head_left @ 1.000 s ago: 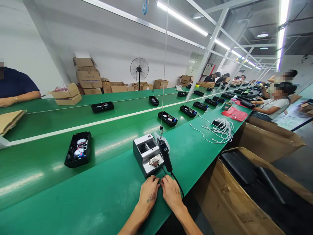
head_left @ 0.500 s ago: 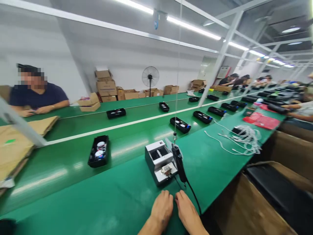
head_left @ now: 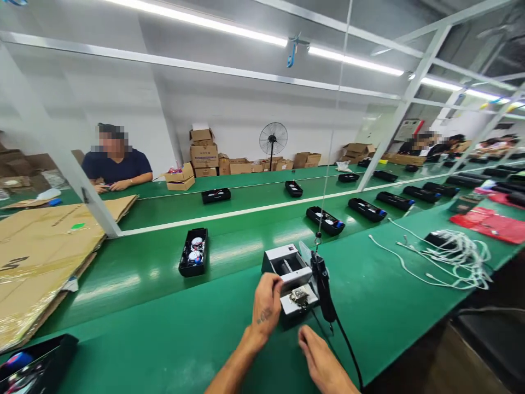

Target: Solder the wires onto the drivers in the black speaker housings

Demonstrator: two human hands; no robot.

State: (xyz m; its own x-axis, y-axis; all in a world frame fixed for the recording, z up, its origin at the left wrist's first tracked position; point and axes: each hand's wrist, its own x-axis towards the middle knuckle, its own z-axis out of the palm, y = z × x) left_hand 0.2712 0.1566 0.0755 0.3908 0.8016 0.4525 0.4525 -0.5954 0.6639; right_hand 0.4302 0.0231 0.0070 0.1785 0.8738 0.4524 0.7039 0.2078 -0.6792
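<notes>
My left hand (head_left: pixel 268 303), its fingers curled together, is at the left side of a grey and black device (head_left: pixel 291 268); whether anything is between the fingertips is hidden. On the front ledge of this device lies a small metallic piece (head_left: pixel 300 296). My right hand (head_left: pixel 318 350) is low in front of the device, over the green bench, with its fingers curled and their tips partly hidden. A black electric screwdriver (head_left: pixel 324 287) hangs on a wire at the device's right side, its cable running down past my right hand.
Black housings with round white parts (head_left: pixel 194 252) sit along the green belt (head_left: pixel 246 241). Another housing (head_left: pixel 41 364) is at the lower left. White cables (head_left: pixel 459 257) and red bags (head_left: pixel 488 221) lie rightward. Flattened cardboard (head_left: pixel 53 246) is at left; a person (head_left: pixel 117 164) sits across.
The view has turned left, bringing a housing in at the lower left. My left hand has moved up to the device's side, away from my right hand, which stays low.
</notes>
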